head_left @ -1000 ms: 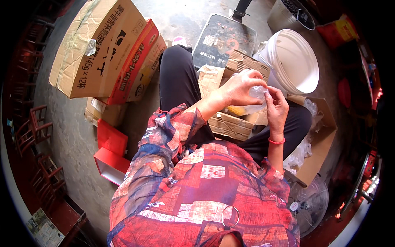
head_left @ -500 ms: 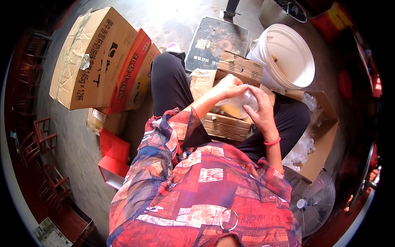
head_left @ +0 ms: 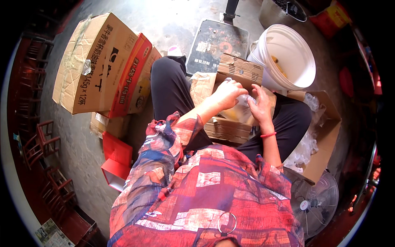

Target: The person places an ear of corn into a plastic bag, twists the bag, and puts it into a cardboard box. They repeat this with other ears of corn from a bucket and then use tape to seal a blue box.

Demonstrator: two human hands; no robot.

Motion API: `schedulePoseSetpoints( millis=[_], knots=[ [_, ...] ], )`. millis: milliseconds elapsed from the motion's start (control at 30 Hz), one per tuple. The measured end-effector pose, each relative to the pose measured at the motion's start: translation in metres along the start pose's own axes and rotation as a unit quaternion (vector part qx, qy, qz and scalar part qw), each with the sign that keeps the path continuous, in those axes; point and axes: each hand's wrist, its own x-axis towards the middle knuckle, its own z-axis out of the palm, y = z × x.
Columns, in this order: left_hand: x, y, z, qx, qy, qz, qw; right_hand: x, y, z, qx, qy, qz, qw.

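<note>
Between my knees, a clear plastic bag [head_left: 236, 114] with something yellow inside stands in or over an open cardboard box [head_left: 225, 131]. My left hand [head_left: 227, 94] is closed, its fingertips pinched at the gathered neck of the bag. On the other side, my right hand [head_left: 260, 106], a red band at its wrist, grips the same neck between thumb and fingers. Exactly how the plastic runs between the fingers is partly hidden. What the yellow contents are cannot be made out.
A white bucket [head_left: 304, 72] with yellow pieces inside stands far right, beside a black platform scale [head_left: 218, 45]. A carton [head_left: 327, 142] of clear plastic bags lies right, near a fan [head_left: 314, 203]. Large cartons [head_left: 92, 61] and a red box [head_left: 116, 171] are left.
Both hands have shifted at the bag's neck. My left hand has turned, its knuckles now higher, and the right fingers have lifted and closed nearer the neck. The view has tilted slightly.
</note>
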Motion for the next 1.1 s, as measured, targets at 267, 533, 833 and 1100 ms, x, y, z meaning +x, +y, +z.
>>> schedulePoseSetpoints(
  millis=[267, 533, 833, 1100],
  knots=[
    [0.000, -0.009, 0.036, 0.187, -0.008, -0.080, 0.979, -0.009, -0.005, -0.008, 0.093, -0.064, 0.013, 0.994],
    [-0.010, -0.031, 0.055, 0.147, -0.180, -0.136, 0.963, -0.034, 0.019, 0.033, -0.055, -0.293, -0.072, 0.952],
    [0.006, 0.001, 0.032, 0.114, -0.002, -0.071, 0.991, -0.030, 0.036, 0.050, -0.232, -0.376, 0.054, 0.895],
    [-0.021, -0.031, 0.064, 0.203, -0.182, -0.146, 0.951, -0.021, 0.019, 0.045, -0.151, -0.178, -0.065, 0.970]
  ],
)
